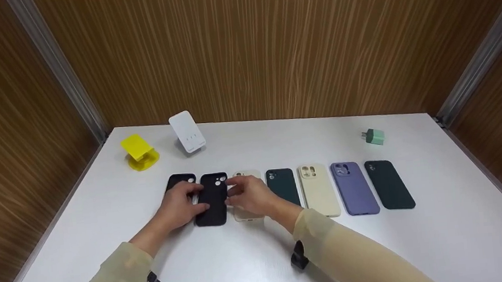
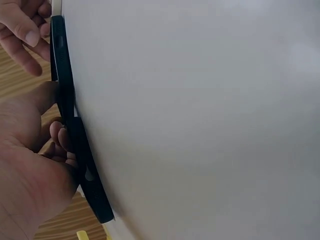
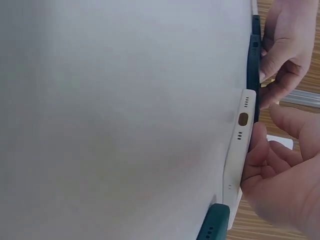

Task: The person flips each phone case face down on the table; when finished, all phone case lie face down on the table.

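Note:
My left hand lies over the leftmost black phone case, covering most of it. Its thumb touches the second black phone case, and the index finger reaches that case's upper left side. At the second case's right edge, my right hand touches with its fingertips. Beneath this hand lies a cream phone case, partly hidden. The right wrist view shows the cream case's bottom edge beside the right fingers. In the left wrist view, the left hand is beside the two dark cases' edges.
Rightward in the row lie a dark green case, another cream case, a purple case and a blackish-green case. Behind stand a yellow stand, a white phone stand and a green charger plug.

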Demonstrator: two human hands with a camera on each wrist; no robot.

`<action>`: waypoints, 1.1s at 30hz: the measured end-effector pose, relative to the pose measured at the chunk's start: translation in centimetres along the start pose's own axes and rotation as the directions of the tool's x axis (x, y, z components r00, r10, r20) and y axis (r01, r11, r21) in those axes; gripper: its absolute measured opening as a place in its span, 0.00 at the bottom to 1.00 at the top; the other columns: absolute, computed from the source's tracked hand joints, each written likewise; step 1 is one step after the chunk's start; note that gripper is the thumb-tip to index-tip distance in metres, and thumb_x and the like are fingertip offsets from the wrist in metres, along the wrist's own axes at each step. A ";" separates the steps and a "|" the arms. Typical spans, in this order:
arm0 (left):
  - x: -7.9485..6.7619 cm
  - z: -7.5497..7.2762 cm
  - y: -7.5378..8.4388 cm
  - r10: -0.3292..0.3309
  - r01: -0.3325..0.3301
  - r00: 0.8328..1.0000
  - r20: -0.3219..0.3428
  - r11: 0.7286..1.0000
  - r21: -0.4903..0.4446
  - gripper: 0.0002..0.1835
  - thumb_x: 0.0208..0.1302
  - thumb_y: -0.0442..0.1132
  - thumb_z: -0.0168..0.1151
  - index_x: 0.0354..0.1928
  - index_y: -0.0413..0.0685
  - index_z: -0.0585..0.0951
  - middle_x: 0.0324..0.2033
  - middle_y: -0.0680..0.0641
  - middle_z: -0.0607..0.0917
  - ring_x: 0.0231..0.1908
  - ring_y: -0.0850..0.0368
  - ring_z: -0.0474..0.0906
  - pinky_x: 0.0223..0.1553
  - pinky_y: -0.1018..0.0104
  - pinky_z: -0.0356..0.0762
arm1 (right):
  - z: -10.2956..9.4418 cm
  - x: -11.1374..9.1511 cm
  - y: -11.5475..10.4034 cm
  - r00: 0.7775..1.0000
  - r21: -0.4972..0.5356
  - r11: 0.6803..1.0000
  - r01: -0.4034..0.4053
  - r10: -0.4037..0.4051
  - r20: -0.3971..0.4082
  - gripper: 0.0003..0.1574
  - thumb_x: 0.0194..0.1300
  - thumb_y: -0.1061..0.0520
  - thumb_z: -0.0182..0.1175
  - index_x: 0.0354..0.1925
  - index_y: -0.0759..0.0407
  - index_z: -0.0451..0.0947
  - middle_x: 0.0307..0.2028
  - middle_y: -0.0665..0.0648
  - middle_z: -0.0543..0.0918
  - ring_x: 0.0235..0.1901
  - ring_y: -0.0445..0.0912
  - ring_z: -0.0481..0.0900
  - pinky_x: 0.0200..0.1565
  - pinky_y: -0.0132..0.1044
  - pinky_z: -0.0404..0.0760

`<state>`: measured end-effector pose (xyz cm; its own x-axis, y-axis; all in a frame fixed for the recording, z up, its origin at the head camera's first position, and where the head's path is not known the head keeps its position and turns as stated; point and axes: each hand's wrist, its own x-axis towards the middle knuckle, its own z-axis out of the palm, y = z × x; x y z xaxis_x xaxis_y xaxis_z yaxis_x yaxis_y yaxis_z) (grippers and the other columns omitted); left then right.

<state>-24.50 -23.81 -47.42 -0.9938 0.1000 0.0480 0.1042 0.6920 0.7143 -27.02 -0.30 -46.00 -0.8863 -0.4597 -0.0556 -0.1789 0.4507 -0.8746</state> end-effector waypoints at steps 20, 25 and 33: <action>0.1 0.2 0.1 0.014 -0.014 1.000 -0.017 1.000 0.012 0.25 0.63 0.38 0.78 0.61 0.37 0.84 0.58 0.38 0.82 0.61 0.42 0.77 0.69 0.46 0.71 | 0.1 -0.1 -0.4 0.992 0.464 0.881 -0.089 0.118 -0.034 0.31 0.70 0.70 0.65 0.69 0.68 0.75 0.55 0.69 0.87 0.50 0.53 0.88 0.54 0.44 0.86; 0.0 0.0 0.4 0.008 -0.008 1.000 -0.024 1.000 0.007 0.25 0.64 0.39 0.78 0.61 0.37 0.84 0.59 0.37 0.82 0.63 0.41 0.77 0.69 0.45 0.70 | 0.1 0.0 -0.4 0.993 0.498 0.863 -0.080 0.115 -0.040 0.30 0.71 0.68 0.65 0.70 0.69 0.74 0.53 0.69 0.87 0.50 0.52 0.88 0.56 0.45 0.85; -0.1 0.2 0.6 0.004 -0.003 1.000 -0.025 1.000 0.025 0.24 0.64 0.39 0.78 0.60 0.37 0.84 0.59 0.36 0.83 0.65 0.40 0.76 0.70 0.45 0.69 | 0.5 0.0 -0.1 0.990 0.484 0.872 -0.070 0.121 -0.076 0.30 0.68 0.67 0.68 0.67 0.69 0.77 0.46 0.63 0.89 0.37 0.44 0.83 0.39 0.33 0.81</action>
<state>-24.30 -23.22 -47.12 -0.9940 0.0852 0.0680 0.1084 0.7096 0.6962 -26.78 -0.71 -46.19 -0.9312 -0.3425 -0.1245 0.1124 0.0551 -0.9921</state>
